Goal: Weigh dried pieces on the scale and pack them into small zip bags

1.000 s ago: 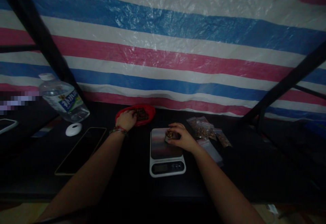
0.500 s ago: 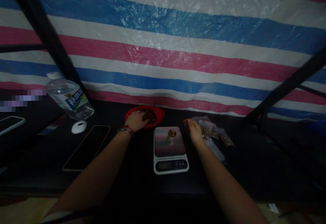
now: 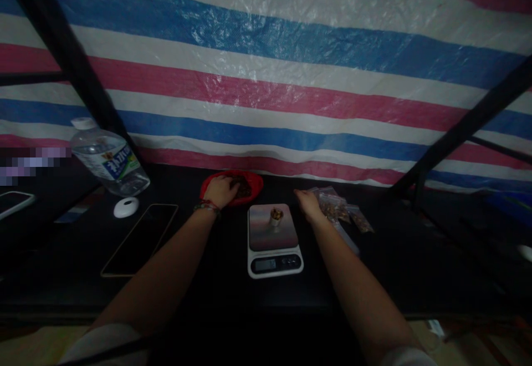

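Note:
My left hand (image 3: 222,191) rests in a red bowl (image 3: 254,184) of dark brown bits, its fingers curled down into them. A small cup (image 3: 276,217) filled with the same bits stands alone on a white kitchen scale (image 3: 273,238) between my arms. To the right of the scale, my right hand (image 3: 308,204) lies on the dark table (image 3: 199,283) with fingers stretched out, touching several small clear bags (image 3: 338,208) of brown bits.
A water bottle (image 3: 108,158), a small white round object (image 3: 126,207) and a dark phone (image 3: 141,238) sit left of my left arm. Another phone (image 3: 12,202) lies at the far left edge. A striped tarp (image 3: 266,77) hangs behind the table, with black frame bars at both sides.
My right hand let go of the cup on the scale and moved right to the clear bags. My left hand stayed in the red bowl.

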Demonstrator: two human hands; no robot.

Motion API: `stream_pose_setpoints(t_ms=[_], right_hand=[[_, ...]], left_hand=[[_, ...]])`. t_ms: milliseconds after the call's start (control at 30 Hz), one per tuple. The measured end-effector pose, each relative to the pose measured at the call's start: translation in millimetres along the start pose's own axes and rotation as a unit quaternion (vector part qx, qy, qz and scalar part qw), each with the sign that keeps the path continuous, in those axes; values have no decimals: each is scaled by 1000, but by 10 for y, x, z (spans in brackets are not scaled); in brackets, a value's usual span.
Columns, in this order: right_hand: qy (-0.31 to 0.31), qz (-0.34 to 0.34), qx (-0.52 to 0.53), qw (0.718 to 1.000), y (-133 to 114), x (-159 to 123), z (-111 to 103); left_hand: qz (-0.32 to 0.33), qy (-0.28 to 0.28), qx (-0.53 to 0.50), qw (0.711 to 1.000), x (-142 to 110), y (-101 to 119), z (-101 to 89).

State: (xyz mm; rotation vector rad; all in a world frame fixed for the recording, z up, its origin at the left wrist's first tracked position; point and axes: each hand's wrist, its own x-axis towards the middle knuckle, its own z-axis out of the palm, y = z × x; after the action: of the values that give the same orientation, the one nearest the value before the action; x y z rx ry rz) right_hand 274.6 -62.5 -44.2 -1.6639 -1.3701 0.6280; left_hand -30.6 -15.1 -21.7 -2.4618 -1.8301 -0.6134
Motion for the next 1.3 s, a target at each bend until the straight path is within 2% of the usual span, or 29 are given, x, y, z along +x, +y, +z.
stream_pose_setpoints(t_ms=[167, 333, 500, 700, 967, 1300], right_hand=[[-29, -17, -61, 998, -20, -30, 64], [-19, -35, -79, 996, -57, -37, 70], [-27, -45, -81, 995, -78, -52, 58], [-30, -59, -83, 994, -105, -63, 56], [-34, -61, -74, 995, -104, -57, 54], [-38, -68, -54, 996, -46, -34, 81]], left_hand=[[8, -32, 41, 999, -84, 56, -97], [9, -53, 58, 997, -80, 84, -121], [72, -76, 51, 993, -85, 104, -166], [55, -107, 44, 992, -82, 102, -179], [74, -85, 28, 993, -33, 92, -140], [49, -63, 20, 997, -26, 44, -140]])
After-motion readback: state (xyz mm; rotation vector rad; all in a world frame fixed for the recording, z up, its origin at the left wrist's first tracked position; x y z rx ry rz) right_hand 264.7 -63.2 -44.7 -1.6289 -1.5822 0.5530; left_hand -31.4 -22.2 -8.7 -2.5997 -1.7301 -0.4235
